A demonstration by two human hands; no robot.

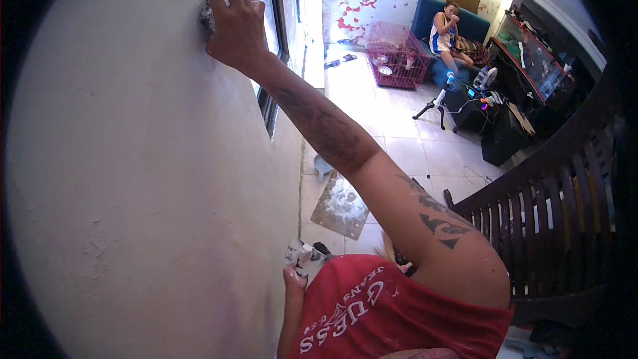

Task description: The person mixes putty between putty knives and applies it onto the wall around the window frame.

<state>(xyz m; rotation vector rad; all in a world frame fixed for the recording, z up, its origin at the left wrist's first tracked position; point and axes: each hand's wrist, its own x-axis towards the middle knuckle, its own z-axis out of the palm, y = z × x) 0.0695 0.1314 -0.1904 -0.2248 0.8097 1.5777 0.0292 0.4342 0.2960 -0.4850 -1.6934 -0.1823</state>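
My right arm reaches up across the view to a pale plastered wall (146, 139). At its end my right hand (236, 30) is closed around a small grey, white-smeared piece (209, 14), pressed against the wall beside the window frame; its exact kind is hidden by my fingers. Low down, close to the wall, my left hand (294, 279) is closed on a white-and-grey putty-smeared thing (302, 254). Only part of that hand shows, next to my red shirt.
A board with white powder (342, 203) lies on the tiled floor by the wall. A dark slatted wooden bench (531, 233) stands at right. Farther off are a tripod (435, 103), a pink wire cage (399, 60) and a person seated on a teal sofa (425, 16).
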